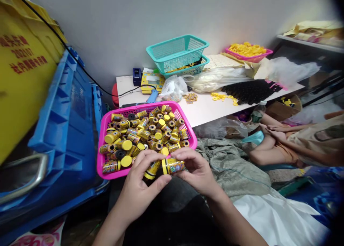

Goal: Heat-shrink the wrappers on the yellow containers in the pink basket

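Observation:
My right hand (199, 172) grips a small printed tube (174, 166) with a yellow end cap, lying nearly level between thumb and fingers. A second yellow-capped tube (152, 169) is tilted in my left hand (143, 183), its fingers curled over it and the thumb reaching toward the other tube. Both hands are at the near edge of a pink basket (146, 105). Many similar tubes (143, 134) lie jumbled inside it, some showing yellow caps and others dark, hollow-looking ends.
Blue crates (67, 124) stand at left. On the white table (199, 111) are teal baskets (176, 54), plastic bags (173, 88), black strips (249, 92) and yellow pieces (224, 97). Another person's hands (276, 129) rest at right. Grey sacking (231, 163) lies below.

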The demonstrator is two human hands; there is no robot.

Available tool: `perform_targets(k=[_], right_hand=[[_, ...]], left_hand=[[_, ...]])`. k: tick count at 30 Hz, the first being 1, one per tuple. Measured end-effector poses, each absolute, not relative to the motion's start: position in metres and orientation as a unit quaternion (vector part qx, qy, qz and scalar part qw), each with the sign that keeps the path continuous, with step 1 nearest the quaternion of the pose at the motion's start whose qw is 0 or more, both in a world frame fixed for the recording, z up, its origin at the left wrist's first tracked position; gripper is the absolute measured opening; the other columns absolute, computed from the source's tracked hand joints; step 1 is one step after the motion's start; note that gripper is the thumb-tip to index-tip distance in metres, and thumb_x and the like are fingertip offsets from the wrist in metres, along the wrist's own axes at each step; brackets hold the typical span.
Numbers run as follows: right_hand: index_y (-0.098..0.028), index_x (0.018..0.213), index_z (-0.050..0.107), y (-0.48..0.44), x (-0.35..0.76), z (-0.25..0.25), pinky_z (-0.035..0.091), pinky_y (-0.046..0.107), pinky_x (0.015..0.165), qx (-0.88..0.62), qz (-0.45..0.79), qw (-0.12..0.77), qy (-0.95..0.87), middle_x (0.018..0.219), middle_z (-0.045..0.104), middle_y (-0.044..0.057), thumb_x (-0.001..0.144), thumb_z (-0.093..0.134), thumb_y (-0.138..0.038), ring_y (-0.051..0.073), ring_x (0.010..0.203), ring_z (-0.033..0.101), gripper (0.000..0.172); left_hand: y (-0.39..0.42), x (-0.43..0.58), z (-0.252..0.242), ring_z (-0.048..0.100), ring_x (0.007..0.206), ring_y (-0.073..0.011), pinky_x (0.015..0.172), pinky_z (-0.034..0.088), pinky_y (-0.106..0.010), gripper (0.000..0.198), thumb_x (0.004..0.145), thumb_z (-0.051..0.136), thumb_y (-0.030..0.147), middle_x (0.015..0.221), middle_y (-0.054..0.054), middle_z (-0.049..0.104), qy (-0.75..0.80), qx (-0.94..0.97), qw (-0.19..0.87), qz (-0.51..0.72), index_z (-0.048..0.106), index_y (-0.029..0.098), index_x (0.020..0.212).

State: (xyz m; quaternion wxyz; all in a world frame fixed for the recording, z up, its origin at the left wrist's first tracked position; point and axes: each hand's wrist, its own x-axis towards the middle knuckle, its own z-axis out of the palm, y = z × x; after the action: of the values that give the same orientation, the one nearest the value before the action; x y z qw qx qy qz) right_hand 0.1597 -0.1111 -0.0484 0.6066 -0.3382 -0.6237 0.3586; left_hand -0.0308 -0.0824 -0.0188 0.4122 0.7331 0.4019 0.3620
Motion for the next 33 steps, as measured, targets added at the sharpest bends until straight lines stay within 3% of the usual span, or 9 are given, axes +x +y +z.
perform_targets(k=[7, 9, 11, 14, 16, 19, 24, 29, 33], right_hand=[[-0.022, 0.117, 0.056, -0.104, 0.155, -0.050, 0.054, 0.023, 0.091, -0.412, 0.374, 0.575, -0.600, 0.114, 0.060, 0.007, 0.084, 0.070, -0.024, 0.013, 0.107, 0.061, 0.036], [-0.020, 0.118, 0.054, -0.080, 0.156, -0.049, 0.055, 0.026, 0.088, -0.464, 0.351, 0.580, -0.570, 0.115, 0.058, 0.008, 0.086, 0.068, -0.031, 0.014, 0.102, 0.062, 0.037], [-0.018, 0.127, 0.049, -0.049, 0.159, -0.046, 0.052, 0.037, 0.095, -0.524, 0.291, 0.556, -0.576, 0.123, 0.055, 0.011, 0.085, 0.067, -0.035, 0.019, 0.108, 0.059, 0.049], [-0.010, 0.139, 0.041, -0.014, 0.163, -0.038, 0.031, 0.052, 0.114, -0.607, 0.175, 0.456, -0.627, 0.138, 0.045, 0.017, 0.079, 0.071, -0.027, 0.030, 0.131, 0.041, 0.069], [-0.010, 0.131, 0.051, -0.015, 0.162, -0.031, 0.032, 0.047, 0.114, -0.588, 0.167, 0.442, -0.657, 0.134, 0.049, 0.015, 0.083, 0.067, -0.026, 0.027, 0.130, 0.042, 0.053], [-0.017, 0.118, 0.058, -0.048, 0.151, -0.023, 0.045, 0.032, 0.102, -0.456, 0.267, 0.455, -0.717, 0.122, 0.057, 0.007, 0.094, 0.056, -0.035, 0.016, 0.116, 0.054, 0.030], [-0.021, 0.133, 0.046, -0.100, 0.131, -0.031, 0.039, 0.028, 0.105, -0.393, 0.233, 0.453, -0.766, 0.128, 0.054, 0.006, 0.081, 0.074, -0.045, 0.015, 0.121, 0.049, 0.064], [-0.021, 0.129, 0.049, -0.107, 0.133, -0.042, 0.036, 0.030, 0.108, -0.389, 0.142, 0.464, -0.783, 0.124, 0.055, 0.006, 0.086, 0.069, -0.041, 0.015, 0.121, 0.048, 0.051], [-0.021, 0.135, 0.044, -0.115, 0.138, -0.046, 0.035, 0.037, 0.110, -0.372, 0.108, 0.457, -0.801, 0.129, 0.052, 0.010, 0.088, 0.065, -0.046, 0.019, 0.125, 0.045, 0.057]], left_hand=[[-0.085, -0.036, -0.028, 0.056, 0.106, -0.0221, 0.091, 0.045, -0.033, 0.026, 0.085, 0.065, 0.038, 0.109, -0.004, 0.060, 0.444, 0.707, 0.384, 0.393, 0.062, 0.027, 0.108], [-0.086, -0.040, -0.031, 0.058, 0.087, -0.0184, 0.075, 0.048, -0.028, 0.024, 0.088, 0.059, 0.043, 0.095, -0.003, 0.061, 0.479, 0.640, 0.438, 0.412, 0.061, 0.024, 0.103], [-0.088, -0.044, -0.033, 0.051, 0.062, -0.0121, 0.056, 0.042, -0.023, 0.024, 0.091, 0.054, 0.045, 0.079, 0.000, 0.058, 0.502, 0.556, 0.504, 0.429, 0.059, 0.022, 0.094], [-0.091, -0.047, -0.034, 0.041, 0.050, -0.0061, 0.044, 0.030, -0.018, 0.023, 0.089, 0.057, 0.043, 0.080, 0.002, 0.056, 0.480, 0.449, 0.599, 0.457, 0.057, 0.020, 0.089], [-0.092, -0.049, -0.033, 0.043, 0.051, -0.0057, 0.044, 0.029, -0.017, 0.023, 0.089, 0.056, 0.041, 0.085, 0.000, 0.059, 0.428, 0.376, 0.680, 0.461, 0.057, 0.021, 0.099], [-0.090, -0.049, -0.030, 0.049, 0.055, -0.0092, 0.047, 0.037, -0.019, 0.034, 0.089, 0.053, 0.039, 0.085, -0.004, 0.063, 0.346, 0.271, 0.784, 0.438, 0.053, 0.021, 0.117], [-0.090, -0.040, -0.029, 0.059, 0.073, -0.0150, 0.060, 0.048, -0.023, 0.045, 0.088, 0.058, 0.033, 0.091, -0.006, 0.064, 0.334, 0.210, 0.824, 0.408, 0.048, 0.020, 0.129], [-0.099, -0.031, -0.038, 0.062, 0.098, -0.0203, 0.084, 0.050, -0.030, 0.057, 0.085, 0.063, 0.034, 0.109, -0.002, 0.063, 0.323, 0.299, 0.768, 0.465, 0.041, 0.031, 0.138], [-0.106, -0.023, -0.044, 0.057, 0.113, -0.0234, 0.099, 0.043, -0.036, 0.061, 0.086, 0.060, 0.037, 0.115, -0.001, 0.063, 0.272, 0.359, 0.769, 0.453, 0.034, 0.035, 0.142]])
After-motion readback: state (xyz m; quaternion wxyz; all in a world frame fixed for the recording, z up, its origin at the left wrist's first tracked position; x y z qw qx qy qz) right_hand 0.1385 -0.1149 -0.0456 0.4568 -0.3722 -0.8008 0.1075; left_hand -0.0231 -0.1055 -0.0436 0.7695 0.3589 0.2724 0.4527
